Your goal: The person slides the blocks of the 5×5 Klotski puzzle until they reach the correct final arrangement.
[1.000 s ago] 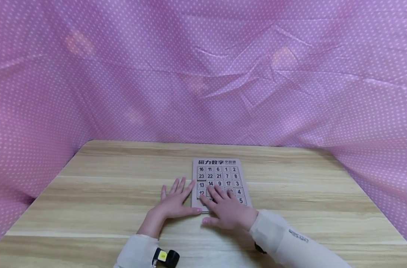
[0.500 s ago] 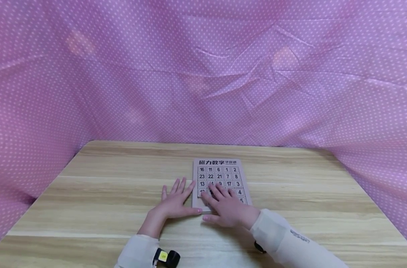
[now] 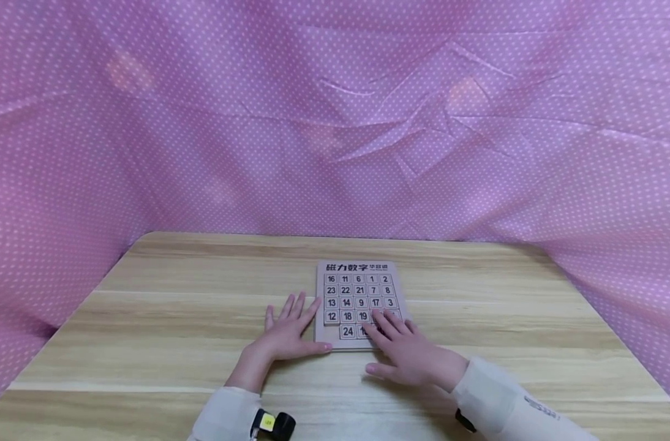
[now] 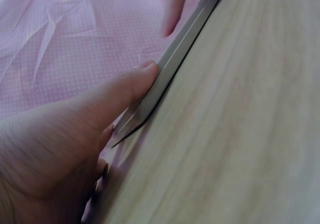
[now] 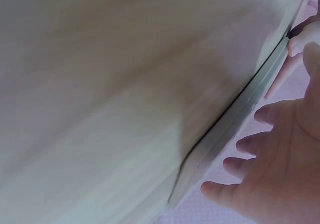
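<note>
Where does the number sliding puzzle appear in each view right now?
Head: the number sliding puzzle lies below centre, slightly right, partly hidden by the right hand.
Left wrist: puzzle edge-on, slanting from the top edge to left of centre, touched by the thumb of the left hand.
Right wrist: puzzle edge-on, slanting from upper right towards bottom centre.
Shared landmark: pink polka-dot cloth, beyond the puzzle in all three.

Around the number board (image 3: 332, 334), a hand could pass over the desk (image 3: 495, 294) from 10 to 3 o'clock, until the cloth (image 3: 335, 153). The left hand (image 3: 288, 337) blocks 8 o'clock, the right hand (image 3: 406, 355) 5 o'clock; a gap separates them at 6.
</note>
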Demonstrator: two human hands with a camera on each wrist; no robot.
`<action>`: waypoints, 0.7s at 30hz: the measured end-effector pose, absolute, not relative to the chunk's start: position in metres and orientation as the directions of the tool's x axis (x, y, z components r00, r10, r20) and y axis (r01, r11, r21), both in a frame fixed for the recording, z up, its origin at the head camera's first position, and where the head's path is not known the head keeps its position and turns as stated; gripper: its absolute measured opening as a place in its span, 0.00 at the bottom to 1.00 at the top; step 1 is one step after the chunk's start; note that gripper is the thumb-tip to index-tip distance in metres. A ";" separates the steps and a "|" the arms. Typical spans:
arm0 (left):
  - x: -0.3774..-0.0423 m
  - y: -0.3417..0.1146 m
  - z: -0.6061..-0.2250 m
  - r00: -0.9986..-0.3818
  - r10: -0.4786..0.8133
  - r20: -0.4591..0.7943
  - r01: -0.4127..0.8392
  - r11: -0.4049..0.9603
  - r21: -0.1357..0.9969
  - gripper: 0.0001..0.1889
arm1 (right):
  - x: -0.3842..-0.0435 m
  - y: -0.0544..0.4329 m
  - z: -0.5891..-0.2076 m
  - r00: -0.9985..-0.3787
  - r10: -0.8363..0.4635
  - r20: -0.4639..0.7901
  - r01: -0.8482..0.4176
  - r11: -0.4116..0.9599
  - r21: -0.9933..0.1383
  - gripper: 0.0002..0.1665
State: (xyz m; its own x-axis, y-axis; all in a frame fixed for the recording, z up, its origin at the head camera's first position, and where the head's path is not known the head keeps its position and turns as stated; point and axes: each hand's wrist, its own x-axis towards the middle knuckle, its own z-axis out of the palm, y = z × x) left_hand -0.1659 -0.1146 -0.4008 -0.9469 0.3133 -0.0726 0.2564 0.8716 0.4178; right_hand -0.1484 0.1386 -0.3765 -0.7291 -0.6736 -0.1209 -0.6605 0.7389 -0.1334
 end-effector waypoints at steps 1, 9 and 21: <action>-0.166 -0.115 -0.401 -0.947 0.314 -0.074 0.256 0.871 0.420 0.49 | -0.147 0.143 -0.377 -0.731 -0.672 -0.115 -0.659 0.740 -0.135 0.45; -0.167 -0.115 -0.402 -0.947 0.312 -0.079 0.251 0.869 0.427 0.50 | -0.140 0.171 -0.381 -0.752 -0.655 -0.071 -0.643 0.753 -0.140 0.47; -0.167 -0.115 -0.404 -0.946 0.314 -0.075 0.255 0.868 0.425 0.50 | -0.140 0.176 -0.384 -0.755 -0.656 -0.026 -0.649 0.751 -0.120 0.45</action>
State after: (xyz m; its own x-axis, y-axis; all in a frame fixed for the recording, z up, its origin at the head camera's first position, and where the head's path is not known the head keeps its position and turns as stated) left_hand -0.1673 -0.1154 -0.4037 -0.9464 0.3143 -0.0748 0.2548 0.8684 0.4255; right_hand -0.1400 0.1756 -0.3838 -0.7545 -0.6557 -0.0257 -0.6489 0.7514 -0.1199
